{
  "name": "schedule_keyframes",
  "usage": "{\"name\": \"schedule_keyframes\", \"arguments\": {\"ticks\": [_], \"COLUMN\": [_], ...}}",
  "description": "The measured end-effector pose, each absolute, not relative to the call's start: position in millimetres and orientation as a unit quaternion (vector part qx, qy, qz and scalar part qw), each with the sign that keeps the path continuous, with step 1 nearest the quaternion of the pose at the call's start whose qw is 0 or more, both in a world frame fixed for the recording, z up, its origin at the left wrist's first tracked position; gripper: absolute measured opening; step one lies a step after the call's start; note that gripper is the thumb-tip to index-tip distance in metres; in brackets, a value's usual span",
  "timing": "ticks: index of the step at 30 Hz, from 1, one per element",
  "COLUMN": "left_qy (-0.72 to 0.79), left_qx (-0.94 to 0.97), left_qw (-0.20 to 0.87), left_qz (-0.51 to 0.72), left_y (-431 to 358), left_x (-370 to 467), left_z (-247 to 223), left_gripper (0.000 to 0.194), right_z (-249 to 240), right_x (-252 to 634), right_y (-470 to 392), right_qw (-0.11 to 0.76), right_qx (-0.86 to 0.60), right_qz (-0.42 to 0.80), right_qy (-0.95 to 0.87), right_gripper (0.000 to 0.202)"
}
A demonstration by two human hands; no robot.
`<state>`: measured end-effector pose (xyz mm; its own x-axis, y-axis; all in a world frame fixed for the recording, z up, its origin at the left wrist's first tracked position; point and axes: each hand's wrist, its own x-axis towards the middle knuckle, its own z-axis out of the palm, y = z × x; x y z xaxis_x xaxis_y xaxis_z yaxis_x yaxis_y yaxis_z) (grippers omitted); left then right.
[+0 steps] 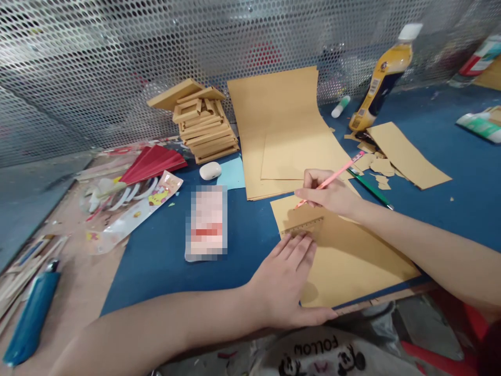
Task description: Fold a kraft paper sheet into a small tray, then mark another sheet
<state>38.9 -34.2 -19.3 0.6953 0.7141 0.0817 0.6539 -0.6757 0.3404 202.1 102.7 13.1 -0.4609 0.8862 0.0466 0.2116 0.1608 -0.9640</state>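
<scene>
A tan sheet of paper (pixel 360 256) lies at the table's front edge. On it my left hand (pixel 285 277) rests flat, fingers stretched out, their tips at a clear ruler (pixel 307 225) that lies across the sheet. My right hand (pixel 324 194) grips a pink pencil (pixel 340 171) above the sheet's upper part. The pencil's tip points down just beyond the ruler; whether it touches the paper I cannot tell. Larger tan sheets (pixel 282 115) stand curled against the mesh behind.
Behind are a stack of cardboard pieces (pixel 207 125), a white case (pixel 210 171) and a bottle (pixel 381 78). A phone (pixel 206 222) lies left of my left hand. Paper scraps (pixel 381 166) and a green pen (pixel 371 189) are at right, a blue cutter (pixel 33 313) at far left.
</scene>
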Motion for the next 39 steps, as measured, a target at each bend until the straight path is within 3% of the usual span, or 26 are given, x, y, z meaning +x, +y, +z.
{"name": "schedule_keyframes", "arguments": {"ticks": [10,20,26,39], "left_qy": [0.368,0.375,0.376,0.373], "left_qx": [0.911,0.909,0.912,0.916], "left_qw": [0.156,0.154,0.133,0.107], "left_qz": [0.098,0.102,0.101,0.102], "left_y": [-29,-27,-29,-29], "left_x": [36,36,36,36], "left_z": [-19,-20,-21,-23], "left_gripper": [0.087,0.077,0.077,0.07], "right_z": [-3,-4,-3,-14], "right_x": [191,187,187,186], "right_y": [87,86,83,88], "right_qw": [0.322,0.298,0.25,0.254], "right_qx": [-0.398,-0.412,-0.42,-0.418], "right_qz": [0.592,0.551,0.596,0.578], "right_qy": [-0.623,-0.662,-0.638,-0.653], "right_gripper": [0.027,0.021,0.015,0.016]}}
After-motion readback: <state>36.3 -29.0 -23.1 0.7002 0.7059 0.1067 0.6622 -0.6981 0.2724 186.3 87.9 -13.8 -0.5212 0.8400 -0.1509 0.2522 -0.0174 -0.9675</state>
